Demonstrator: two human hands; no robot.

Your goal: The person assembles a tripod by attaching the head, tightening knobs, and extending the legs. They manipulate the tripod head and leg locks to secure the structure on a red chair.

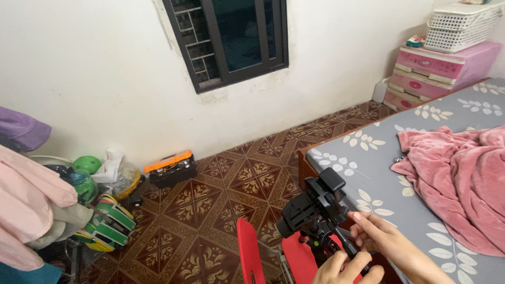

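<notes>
While the black tripod head (313,210) stands over the red chair (250,252) just beside the bed's (368,173) near corner, both hands are on it; the left hand (344,269) is clenched around the pan handle (347,244). The right hand (386,239) pinches near the clamp with its fingertips; no device is mounted, so the setting-up looks only part done.

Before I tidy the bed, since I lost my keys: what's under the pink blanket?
The pink blanket lies on a grey leaf-print sheet. Something small pokes out at its left edge; whatever lies beneath is covered.

Both hands at 5 o'clock on black tripod head (315,208): left hand (342,269) grips its handle, right hand (392,247) fingers (363,218) touch it. Red chair (250,252) below, bed (368,158) at 3 o'clock, pink blanket (457,173) on it.
</notes>
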